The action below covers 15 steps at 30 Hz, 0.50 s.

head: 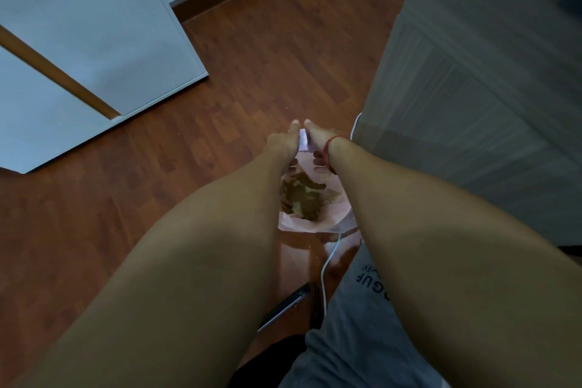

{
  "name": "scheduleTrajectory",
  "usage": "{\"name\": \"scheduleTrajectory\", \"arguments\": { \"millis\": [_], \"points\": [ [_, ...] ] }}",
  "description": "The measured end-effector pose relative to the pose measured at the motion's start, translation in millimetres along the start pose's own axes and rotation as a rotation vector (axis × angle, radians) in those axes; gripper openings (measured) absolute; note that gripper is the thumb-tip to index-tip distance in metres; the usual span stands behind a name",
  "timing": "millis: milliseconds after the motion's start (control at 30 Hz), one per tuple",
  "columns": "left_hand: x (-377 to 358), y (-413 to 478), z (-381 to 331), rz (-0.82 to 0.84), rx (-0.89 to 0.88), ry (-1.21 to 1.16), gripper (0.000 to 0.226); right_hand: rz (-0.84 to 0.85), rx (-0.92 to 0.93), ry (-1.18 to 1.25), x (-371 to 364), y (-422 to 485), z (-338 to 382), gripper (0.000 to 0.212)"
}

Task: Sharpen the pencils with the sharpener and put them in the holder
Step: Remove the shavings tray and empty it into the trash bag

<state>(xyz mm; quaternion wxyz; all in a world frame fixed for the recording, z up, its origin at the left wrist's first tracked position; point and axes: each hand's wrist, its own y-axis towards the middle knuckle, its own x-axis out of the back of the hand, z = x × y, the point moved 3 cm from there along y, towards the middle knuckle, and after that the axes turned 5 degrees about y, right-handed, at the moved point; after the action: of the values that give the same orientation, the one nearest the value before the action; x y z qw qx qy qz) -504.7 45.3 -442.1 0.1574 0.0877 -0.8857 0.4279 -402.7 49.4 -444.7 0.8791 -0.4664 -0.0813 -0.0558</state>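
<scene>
A phone (286,305) and white cable (326,268) lay nearest on the floor (220,88). Beyond, a pink bag (315,225) held shavings (302,198). Over it, left hand (282,142) and right hand (316,143) each pinched, in a closed grip, a pale sharpener (303,140), probably so waste fell inside. No pencils showed.

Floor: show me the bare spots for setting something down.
Bare floor lies between the white cabinet and the grey furniture, and left of the pink bag. Crowded: near the bag, where the cable and phone lie, and over it, where the left hand and right hand hold a pale object.
</scene>
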Motion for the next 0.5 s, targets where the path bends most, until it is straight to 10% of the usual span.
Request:
{"name": "scheduleTrajectory", "arguments": {
  "millis": [500],
  "points": [
    [0.7, 3.9, -2.3, -0.029, 0.021, 0.032, 0.065, -0.044, 0.001, 0.123, -2.7, 3.8, 2.3, 0.074]
  ]
}}
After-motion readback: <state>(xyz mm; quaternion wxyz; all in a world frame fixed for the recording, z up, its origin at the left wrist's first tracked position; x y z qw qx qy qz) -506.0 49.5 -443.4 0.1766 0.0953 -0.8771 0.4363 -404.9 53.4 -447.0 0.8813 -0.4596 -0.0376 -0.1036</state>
